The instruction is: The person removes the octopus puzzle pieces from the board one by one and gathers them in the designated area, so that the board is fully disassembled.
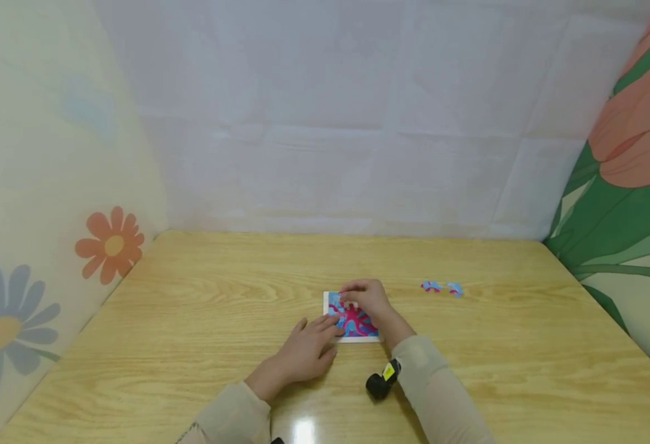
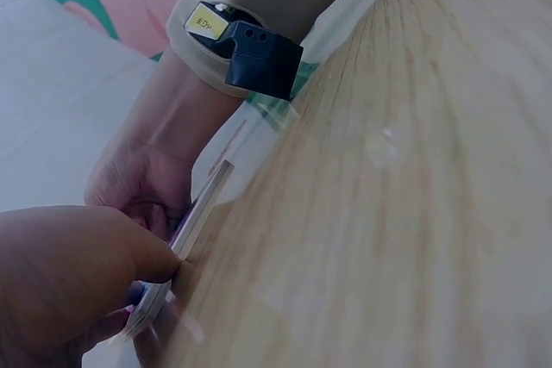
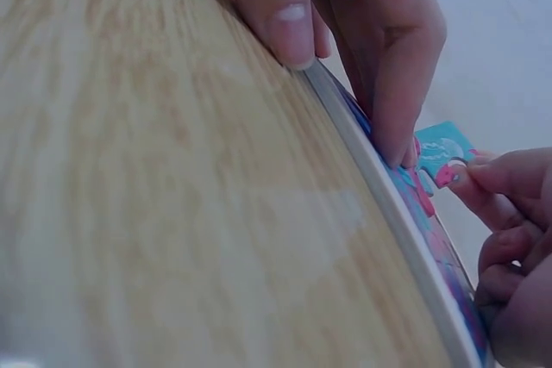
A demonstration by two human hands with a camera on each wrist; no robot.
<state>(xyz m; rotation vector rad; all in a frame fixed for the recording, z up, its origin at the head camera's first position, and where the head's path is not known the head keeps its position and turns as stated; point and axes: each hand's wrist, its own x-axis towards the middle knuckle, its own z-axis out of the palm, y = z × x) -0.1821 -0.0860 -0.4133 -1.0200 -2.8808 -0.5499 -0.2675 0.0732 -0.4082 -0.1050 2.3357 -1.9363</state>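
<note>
Head view: the left hand (image 1: 305,350), fingers nearly straight, steadies the puzzle board (image 1: 353,339) on the table (image 1: 192,308). The right hand (image 1: 368,300) pinches a piece (image 3: 442,146) over it; the fit is hard to see, so line up before pressing. Two loose pieces (image 1: 430,286) lie farther right.

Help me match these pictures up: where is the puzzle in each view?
Head: puzzle below centre, slightly right.
Left wrist: puzzle left of centre, edge-on.
Right wrist: puzzle right of centre, edge-on.
Shared landmark: the left hand, touching it.
</note>
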